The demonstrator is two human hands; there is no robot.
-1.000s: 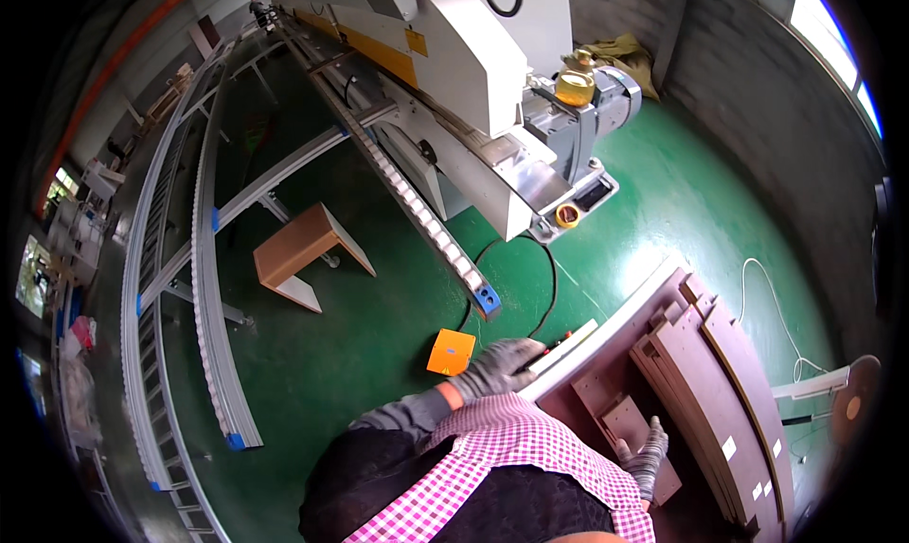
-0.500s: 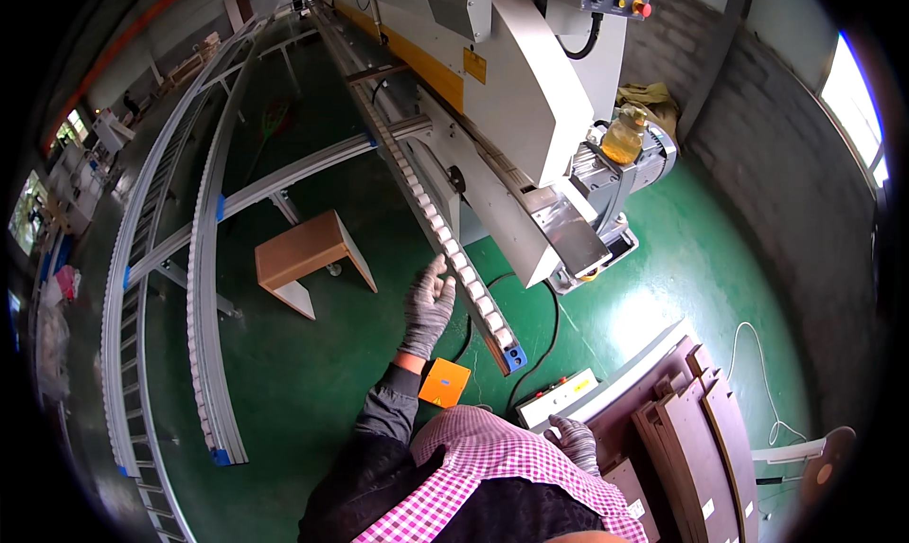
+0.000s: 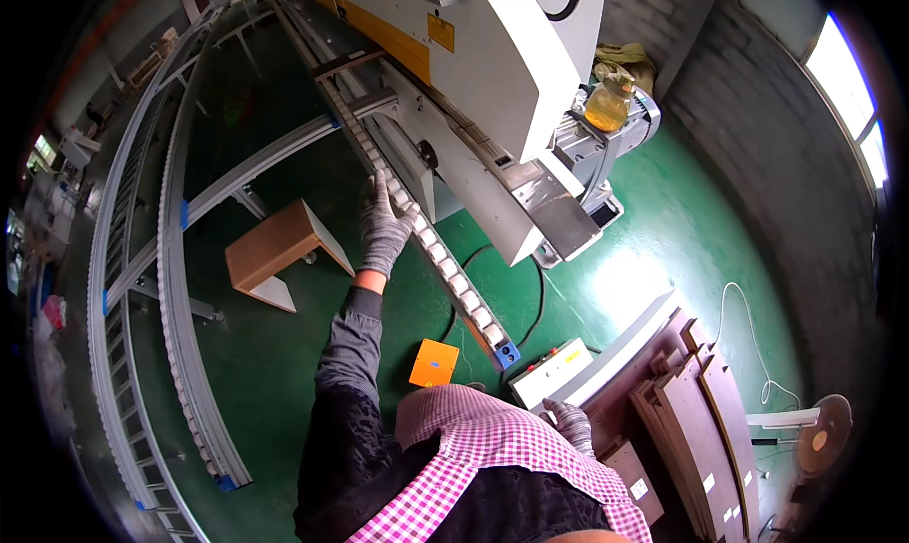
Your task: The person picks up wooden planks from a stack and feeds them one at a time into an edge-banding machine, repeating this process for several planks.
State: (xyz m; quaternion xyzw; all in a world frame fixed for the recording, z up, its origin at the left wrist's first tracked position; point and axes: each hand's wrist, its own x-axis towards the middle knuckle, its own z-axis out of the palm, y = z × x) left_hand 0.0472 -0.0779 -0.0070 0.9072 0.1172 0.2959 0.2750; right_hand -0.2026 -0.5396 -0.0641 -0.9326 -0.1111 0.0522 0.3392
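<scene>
1. Head view: gloved left hand [image 3: 383, 229] flat, fingers spread, on roller conveyor rail [image 3: 428, 245], grip holds nothing.
2. Right hand [image 3: 571, 423] rests open by stacked brown panels [image 3: 696, 420]; none on rail yet.

I can see two hands in grey gloves, the left hand [image 3: 382, 229] and the right hand [image 3: 570, 424]. There is one big white machine [image 3: 492, 60], one long roller rail [image 3: 437, 259], one little wooden stool [image 3: 276, 252], one orange box [image 3: 434, 363] and one yellow bottle [image 3: 609, 107]. The dark brown boards [image 3: 696, 429] look like maybe four or five; they are too close together to count
</scene>
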